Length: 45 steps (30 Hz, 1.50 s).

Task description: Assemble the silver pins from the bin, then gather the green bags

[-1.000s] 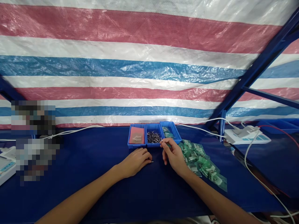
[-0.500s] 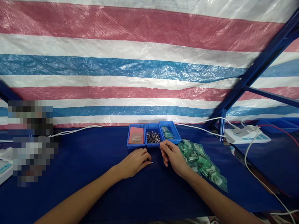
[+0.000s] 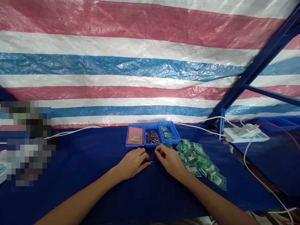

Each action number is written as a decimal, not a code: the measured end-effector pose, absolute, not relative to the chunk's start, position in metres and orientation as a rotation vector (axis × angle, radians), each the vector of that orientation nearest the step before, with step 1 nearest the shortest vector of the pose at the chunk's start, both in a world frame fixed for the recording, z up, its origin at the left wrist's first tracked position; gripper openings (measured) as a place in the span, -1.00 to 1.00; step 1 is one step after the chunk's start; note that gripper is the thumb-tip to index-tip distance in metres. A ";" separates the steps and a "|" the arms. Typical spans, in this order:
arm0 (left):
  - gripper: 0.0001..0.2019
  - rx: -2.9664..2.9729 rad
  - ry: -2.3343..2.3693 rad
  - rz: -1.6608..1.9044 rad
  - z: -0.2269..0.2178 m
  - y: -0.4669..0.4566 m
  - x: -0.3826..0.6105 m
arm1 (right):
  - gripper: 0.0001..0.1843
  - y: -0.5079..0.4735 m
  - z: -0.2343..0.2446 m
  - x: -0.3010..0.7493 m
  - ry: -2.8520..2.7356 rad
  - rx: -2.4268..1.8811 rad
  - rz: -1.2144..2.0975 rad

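Left hand [image 3: 134,163]: low over the worktop [image 3: 145,200], fingers curled, thumb and fingers grasping a pin [image 3: 151,162]. One end juts towards the right hand [image 3: 169,159], presumably so that the tip is free and in sight; the rest is hidden.

Right hand: just in front of the bins, thumb and forefinger brought near each other at the tips; whether anything is grasped, cannot tell.

Bins, three, blue, in a row within reach of both hands, seemingly to part the kinds:
- Left bin [image 3: 135,146]: pink sheet [image 3: 134,131], pale packet on it.
- Middle bin [image 3: 152,145]: loose dark pins, heaped, probably for easy picking.
- Right bin [image 3: 166,123]: green packets.

Packet pile [image 3: 199,161]: green, on the worktop beside the right hand, overlapping, apparently unsorted.
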<state>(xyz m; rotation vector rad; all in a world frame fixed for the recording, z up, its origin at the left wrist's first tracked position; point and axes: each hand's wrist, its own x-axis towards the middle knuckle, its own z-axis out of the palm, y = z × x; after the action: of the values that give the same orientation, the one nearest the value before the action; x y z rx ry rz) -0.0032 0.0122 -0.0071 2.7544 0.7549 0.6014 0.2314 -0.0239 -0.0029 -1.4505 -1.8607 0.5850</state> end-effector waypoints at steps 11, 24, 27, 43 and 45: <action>-0.89 2.696 0.767 0.601 -0.008 0.012 -0.005 | -0.94 -0.028 -0.011 0.228 -2.285 -1.324 0.484; -0.88 2.686 0.751 0.575 -0.004 0.014 -0.005 | -0.95 -0.029 -0.003 0.225 -2.072 -1.310 0.722; -0.88 2.677 0.748 0.581 -0.003 0.013 -0.006 | -0.95 -0.030 0.001 0.225 -2.001 -1.304 0.747; -0.97 2.606 0.779 0.558 -0.003 0.013 -0.006 | -0.94 -0.030 0.002 0.226 -1.924 -1.316 0.828; -0.96 2.609 0.783 0.559 -0.003 0.013 -0.007 | -0.93 -0.030 0.002 0.225 -1.936 -1.309 0.836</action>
<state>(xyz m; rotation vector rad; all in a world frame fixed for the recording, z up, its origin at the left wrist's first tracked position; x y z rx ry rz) -0.0066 0.0126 -0.0032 2.6090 0.7833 0.5586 0.2248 -0.0297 0.0017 -1.3093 -1.9363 0.8358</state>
